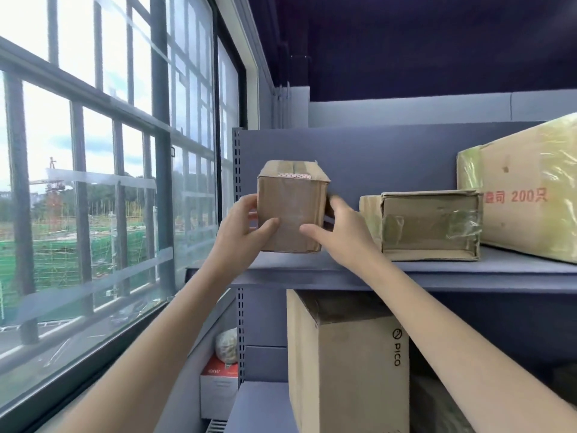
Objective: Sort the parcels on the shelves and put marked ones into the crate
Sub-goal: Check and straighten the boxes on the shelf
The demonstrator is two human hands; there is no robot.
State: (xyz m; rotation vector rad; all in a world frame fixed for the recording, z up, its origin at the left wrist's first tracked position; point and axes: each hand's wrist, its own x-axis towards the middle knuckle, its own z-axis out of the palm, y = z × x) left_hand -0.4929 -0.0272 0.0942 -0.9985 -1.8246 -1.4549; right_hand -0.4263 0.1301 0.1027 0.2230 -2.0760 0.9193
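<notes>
A small brown cardboard parcel (292, 201) with tape and a red-and-white patterned strip along its top edge stands at the left end of the upper grey shelf (437, 271). My left hand (246, 226) grips its left side, thumb across the front face. My right hand (338, 229) grips its right side, thumb on the front as well. The parcel's base sits at the shelf level; whether it touches the shelf I cannot tell. No crate is in view.
A flat taped box (431, 225) lies right of the parcel, and a large yellowish carton (527, 189) with red print is beyond it. Below stands a tall PICO box (349, 367). A big window (93, 182) fills the left side.
</notes>
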